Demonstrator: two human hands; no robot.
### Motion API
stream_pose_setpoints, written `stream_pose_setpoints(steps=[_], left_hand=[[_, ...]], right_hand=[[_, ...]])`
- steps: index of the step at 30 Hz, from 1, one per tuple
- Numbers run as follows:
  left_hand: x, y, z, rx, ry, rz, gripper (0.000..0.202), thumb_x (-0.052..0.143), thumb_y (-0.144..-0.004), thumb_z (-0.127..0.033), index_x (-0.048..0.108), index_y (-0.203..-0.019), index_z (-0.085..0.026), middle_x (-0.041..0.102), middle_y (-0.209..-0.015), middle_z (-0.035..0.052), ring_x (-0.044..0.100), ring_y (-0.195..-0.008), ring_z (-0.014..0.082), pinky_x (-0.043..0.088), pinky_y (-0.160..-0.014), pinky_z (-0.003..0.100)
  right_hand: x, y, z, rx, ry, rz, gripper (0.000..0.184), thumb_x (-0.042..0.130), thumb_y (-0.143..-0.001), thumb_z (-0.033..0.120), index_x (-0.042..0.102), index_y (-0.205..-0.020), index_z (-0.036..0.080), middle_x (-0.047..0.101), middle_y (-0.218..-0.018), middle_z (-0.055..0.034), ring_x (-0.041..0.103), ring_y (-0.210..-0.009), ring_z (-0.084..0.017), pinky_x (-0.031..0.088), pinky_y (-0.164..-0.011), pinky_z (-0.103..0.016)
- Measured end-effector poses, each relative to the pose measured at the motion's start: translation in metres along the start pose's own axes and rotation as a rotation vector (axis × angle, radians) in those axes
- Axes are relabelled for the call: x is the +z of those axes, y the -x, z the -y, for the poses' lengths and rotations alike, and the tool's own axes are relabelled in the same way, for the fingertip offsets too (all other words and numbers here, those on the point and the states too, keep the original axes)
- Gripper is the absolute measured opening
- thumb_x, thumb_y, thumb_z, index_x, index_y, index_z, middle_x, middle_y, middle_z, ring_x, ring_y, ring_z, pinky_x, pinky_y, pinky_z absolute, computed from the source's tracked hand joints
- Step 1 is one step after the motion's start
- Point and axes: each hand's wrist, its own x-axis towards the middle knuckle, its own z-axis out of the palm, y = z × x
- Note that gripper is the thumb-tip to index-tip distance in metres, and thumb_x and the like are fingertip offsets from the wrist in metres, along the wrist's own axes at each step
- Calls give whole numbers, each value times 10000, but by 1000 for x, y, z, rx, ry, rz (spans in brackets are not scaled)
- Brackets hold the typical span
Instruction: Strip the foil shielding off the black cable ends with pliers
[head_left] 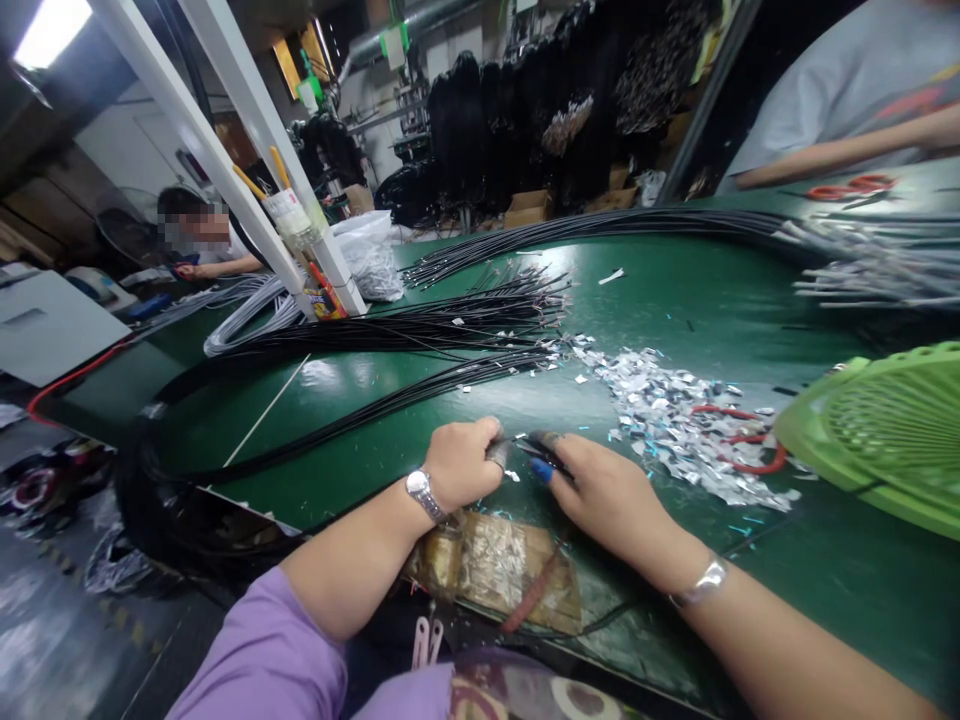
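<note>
My left hand [463, 462] is closed in a pinch above the green table, finger coverings on its tips. What it pinches is too small to make out. To its right, my right hand [611, 500], with a blue covering on one fingertip, is closed around a dark slim object [549, 452], whose kind is unclear. The fingertips of both hands are close together, with a pale scrap [512, 476] between them. Beyond the hands lie bundles of black cables [375, 330] with stripped ends. A heap of silvery foil scraps [667, 410] spreads past my right hand.
A green plastic basket [892, 430] stands at right, beside red-handled tools [757, 450] among the scraps. A white post [262, 130] rises at left. Brown taped cardboard [517, 570] covers the near table edge. Co-workers sit at far left and right, near red scissors [851, 187].
</note>
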Motion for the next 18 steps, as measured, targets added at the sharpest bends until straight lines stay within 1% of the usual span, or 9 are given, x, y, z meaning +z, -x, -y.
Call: stream_pose_setpoints(steps=[5, 12, 18], left_hand=[[-1, 2, -3, -3, -68, 56, 147, 557, -704, -199, 641, -823, -218, 663, -750, 40, 588, -728, 202, 383, -647, 276], [-1, 3, -5, 67, -156, 60, 152, 530, -732, -197, 636, -841, -208, 672, -790, 62, 597, -726, 212, 373, -621, 278], [-1, 3, -4, 93, -184, 65, 161, 523, -730, -183, 632, -847, -204, 677, -799, 69, 602, -726, 216, 364, -607, 279]], right_hand=[[2, 0, -1, 4, 19, 4, 203, 465, -768, 169, 611, -903, 213, 685, -784, -60, 636, -706, -217, 473, -610, -299], [4, 1, -1, 14, 51, 40, 205, 474, -772, 172, 623, -911, 197, 698, -790, -66, 649, -715, -219, 486, -616, -300], [3, 1, 0, 10, 33, 29, 194, 476, -765, 162, 621, -886, 204, 699, -774, -63, 653, -708, -224, 485, -610, -301]])
